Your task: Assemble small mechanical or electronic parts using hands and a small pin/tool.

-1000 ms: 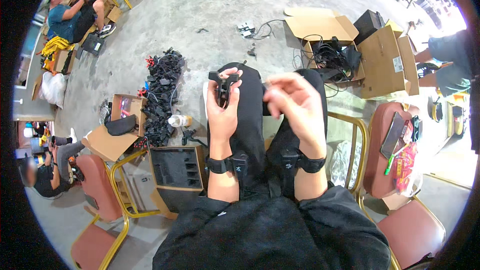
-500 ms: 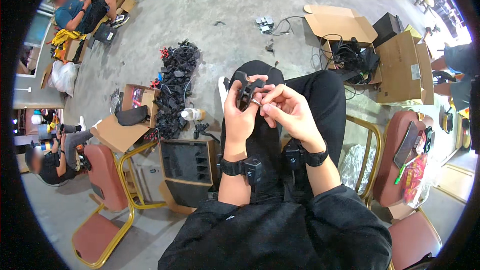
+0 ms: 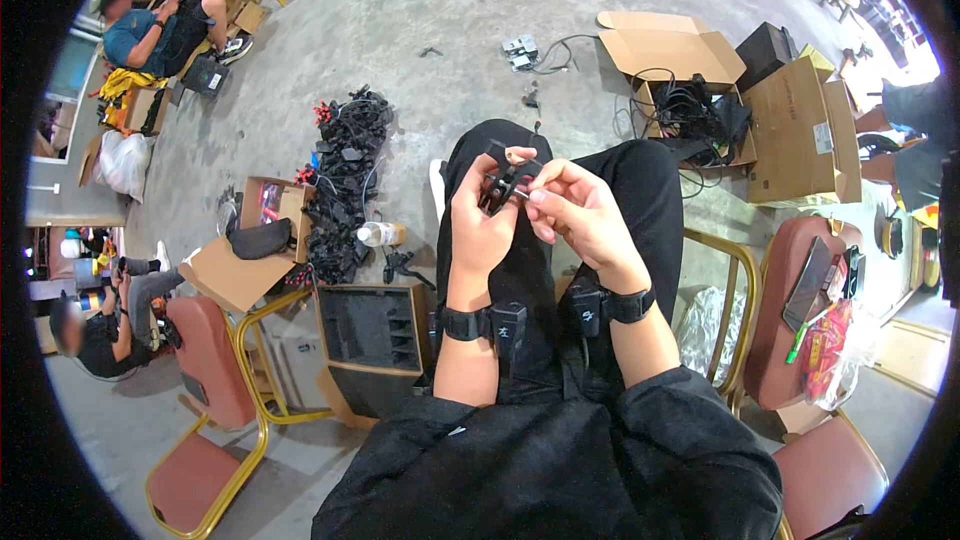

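Over my lap, my left hand [image 3: 483, 225] is closed round a black bracket-like part [image 3: 510, 180] with an opening in its middle. My right hand [image 3: 585, 215] pinches a thin silvery piece [image 3: 521, 194] between thumb and forefinger, held against the side of the black part. It looks like a small screw or pin, but is too small to name for certain. The other right fingers are curled beneath. Both wrists carry black straps with small black boxes [image 3: 508, 325].
On the floor to the left lie a heap of black parts [image 3: 345, 170], a bottle [image 3: 380, 234] and a compartmented black case [image 3: 370, 325]. An open carton of cables [image 3: 695, 110] stands ahead right. Chairs flank me: left [image 3: 210, 350], right [image 3: 800, 310]. Two people sit at the left.
The black part has turned and tilted in my left hand. My right fingers have shifted slightly, and the silvery piece between them shows more clearly against the part.
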The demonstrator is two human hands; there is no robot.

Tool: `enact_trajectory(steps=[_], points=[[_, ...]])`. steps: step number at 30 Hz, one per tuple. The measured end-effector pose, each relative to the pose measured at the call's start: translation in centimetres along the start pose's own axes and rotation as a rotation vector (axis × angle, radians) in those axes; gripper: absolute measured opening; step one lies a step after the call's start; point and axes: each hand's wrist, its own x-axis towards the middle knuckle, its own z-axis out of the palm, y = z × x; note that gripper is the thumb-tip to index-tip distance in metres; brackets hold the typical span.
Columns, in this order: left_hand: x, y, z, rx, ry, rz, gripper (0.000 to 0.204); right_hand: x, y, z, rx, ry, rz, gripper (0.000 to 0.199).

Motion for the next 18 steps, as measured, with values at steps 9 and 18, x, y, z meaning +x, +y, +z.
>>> enact_trajectory(steps=[9,18], points=[[-0.2,-0.7,0.1,-0.082,0.012,-0.017,0.035,-0.2,1.1,1.4,-0.697,0.144,-0.515,0.018],[0.0,-0.6,0.2,0.031,0.07,-0.023,0.031,-0.4,0.2,1.8,-1.196,0.165,-0.638,0.019]])
